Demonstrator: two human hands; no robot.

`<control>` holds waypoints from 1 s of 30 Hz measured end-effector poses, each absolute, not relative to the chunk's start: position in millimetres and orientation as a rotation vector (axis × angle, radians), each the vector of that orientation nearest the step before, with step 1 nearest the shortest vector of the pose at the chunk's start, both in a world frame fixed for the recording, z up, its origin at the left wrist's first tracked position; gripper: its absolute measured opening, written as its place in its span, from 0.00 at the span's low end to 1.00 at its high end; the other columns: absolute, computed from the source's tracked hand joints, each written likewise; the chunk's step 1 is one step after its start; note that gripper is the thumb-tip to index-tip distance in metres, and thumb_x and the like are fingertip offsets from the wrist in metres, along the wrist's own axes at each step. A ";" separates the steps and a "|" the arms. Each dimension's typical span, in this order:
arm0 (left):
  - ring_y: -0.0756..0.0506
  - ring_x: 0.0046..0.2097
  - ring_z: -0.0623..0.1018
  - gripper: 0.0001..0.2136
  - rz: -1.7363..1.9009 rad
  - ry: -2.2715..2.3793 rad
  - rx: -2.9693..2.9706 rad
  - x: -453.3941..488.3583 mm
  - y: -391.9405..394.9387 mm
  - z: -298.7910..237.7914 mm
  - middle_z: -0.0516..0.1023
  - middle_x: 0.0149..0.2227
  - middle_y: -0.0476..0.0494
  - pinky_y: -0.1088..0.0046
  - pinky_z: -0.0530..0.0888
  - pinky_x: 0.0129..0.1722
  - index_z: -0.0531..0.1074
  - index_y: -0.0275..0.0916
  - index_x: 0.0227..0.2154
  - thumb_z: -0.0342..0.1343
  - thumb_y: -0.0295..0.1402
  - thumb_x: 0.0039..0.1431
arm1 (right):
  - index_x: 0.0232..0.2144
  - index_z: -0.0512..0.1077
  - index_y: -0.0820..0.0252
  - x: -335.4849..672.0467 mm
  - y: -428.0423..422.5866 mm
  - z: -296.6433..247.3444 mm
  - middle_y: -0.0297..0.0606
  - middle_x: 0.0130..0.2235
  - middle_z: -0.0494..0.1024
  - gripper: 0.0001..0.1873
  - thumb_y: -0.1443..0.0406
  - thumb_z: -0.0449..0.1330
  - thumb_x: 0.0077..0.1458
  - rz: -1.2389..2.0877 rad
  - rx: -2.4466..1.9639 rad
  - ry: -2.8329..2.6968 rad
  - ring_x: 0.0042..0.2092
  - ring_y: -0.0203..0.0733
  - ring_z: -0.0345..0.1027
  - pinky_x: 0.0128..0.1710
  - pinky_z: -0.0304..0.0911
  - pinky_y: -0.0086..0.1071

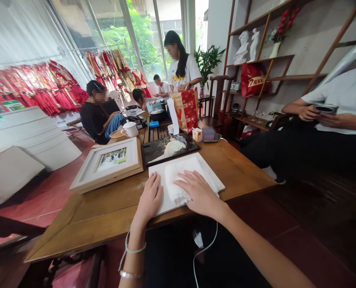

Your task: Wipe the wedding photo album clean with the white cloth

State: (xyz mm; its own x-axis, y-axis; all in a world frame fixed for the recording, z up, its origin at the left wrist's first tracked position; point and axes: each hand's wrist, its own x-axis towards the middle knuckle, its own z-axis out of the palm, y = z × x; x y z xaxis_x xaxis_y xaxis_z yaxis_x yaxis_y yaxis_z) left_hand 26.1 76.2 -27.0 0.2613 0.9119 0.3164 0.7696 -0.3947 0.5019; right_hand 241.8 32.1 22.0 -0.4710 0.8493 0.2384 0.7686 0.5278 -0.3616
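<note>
A white rectangular board (160,205) lies flat near the front edge of the wooden table. My left hand (150,196) rests on the board's left side, its fingers stretched out and flat. On top of the board is a folded white cloth (172,182). My right hand (200,193) lies over the right part of this cloth with fingers spread, pressing on it from above. The cloth's far right end and whatever is under my right palm are partly hidden.
Behind the board lies a dark picture panel (172,148); to its left is a framed photo (107,162). A red-and-brown paper bag (186,110), a white teapot (130,129) and a small box (197,135) stand farther back. Several people sit or stand around the wooden table (240,170).
</note>
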 end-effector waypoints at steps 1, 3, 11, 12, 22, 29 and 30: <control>0.39 0.67 0.54 0.23 0.833 1.556 2.290 25.9 76.1 -26.6 0.58 0.65 0.33 0.53 0.51 0.65 0.62 0.34 0.59 0.42 0.36 0.63 | 0.55 0.65 0.58 237.5 45.0 22.3 0.43 0.61 0.62 0.33 0.73 0.57 0.44 0.268 -1.354 -2.381 0.64 0.51 0.45 0.63 0.37 0.49; 0.39 0.67 0.54 0.23 0.823 1.552 2.293 25.4 75.9 -26.1 0.57 0.65 0.32 0.53 0.51 0.65 0.61 0.32 0.59 0.41 0.36 0.63 | 0.56 0.65 0.58 228.3 68.7 23.4 0.44 0.62 0.60 0.32 0.71 0.57 0.46 0.245 -1.407 -2.386 0.64 0.53 0.45 0.63 0.38 0.50; 0.40 0.66 0.55 0.21 0.900 1.535 2.241 24.5 77.1 -29.5 0.58 0.65 0.37 0.53 0.52 0.65 0.63 0.38 0.58 0.42 0.35 0.63 | 0.58 0.63 0.58 208.7 79.6 23.9 0.46 0.64 0.58 0.29 0.70 0.55 0.51 0.075 -1.482 -2.431 0.65 0.57 0.43 0.62 0.35 0.55; 0.40 0.66 0.55 0.21 0.911 1.539 2.223 24.8 77.1 -29.7 0.59 0.64 0.37 0.54 0.52 0.65 0.63 0.38 0.58 0.42 0.35 0.63 | 0.58 0.63 0.58 209.6 69.4 23.0 0.46 0.63 0.58 0.30 0.71 0.55 0.51 0.071 -1.456 -2.441 0.65 0.57 0.43 0.62 0.35 0.54; 0.42 0.66 0.56 0.20 0.947 1.512 2.142 26.1 75.2 -25.8 0.59 0.64 0.41 0.56 0.54 0.65 0.65 0.41 0.57 0.43 0.35 0.63 | 0.59 0.59 0.58 221.1 -22.0 21.8 0.45 0.64 0.57 0.36 0.72 0.56 0.45 0.200 -1.309 -2.468 0.66 0.56 0.40 0.64 0.31 0.53; 0.41 0.67 0.54 0.21 0.888 1.485 2.103 23.1 74.4 -20.2 0.58 0.65 0.36 0.56 0.52 0.65 0.65 0.36 0.57 0.43 0.36 0.63 | 0.58 0.61 0.64 197.4 26.5 24.4 0.53 0.63 0.58 0.33 0.67 0.57 0.49 0.085 -1.432 -2.425 0.64 0.61 0.43 0.63 0.34 0.56; 0.41 0.67 0.55 0.21 0.893 1.471 2.098 22.2 74.8 -20.1 0.58 0.65 0.37 0.56 0.52 0.65 0.65 0.38 0.57 0.43 0.36 0.63 | 0.58 0.61 0.64 194.6 31.1 24.8 0.53 0.62 0.58 0.31 0.67 0.57 0.50 0.070 -1.455 -2.415 0.64 0.60 0.43 0.63 0.34 0.56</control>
State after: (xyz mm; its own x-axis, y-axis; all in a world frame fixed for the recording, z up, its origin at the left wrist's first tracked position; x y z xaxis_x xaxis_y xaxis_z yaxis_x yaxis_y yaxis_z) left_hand 22.2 74.8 -20.1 0.2320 0.9371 0.2608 0.6641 -0.3485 0.6615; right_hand 194.6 31.1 24.8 -0.4299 0.8688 0.2456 0.8531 0.4799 -0.2045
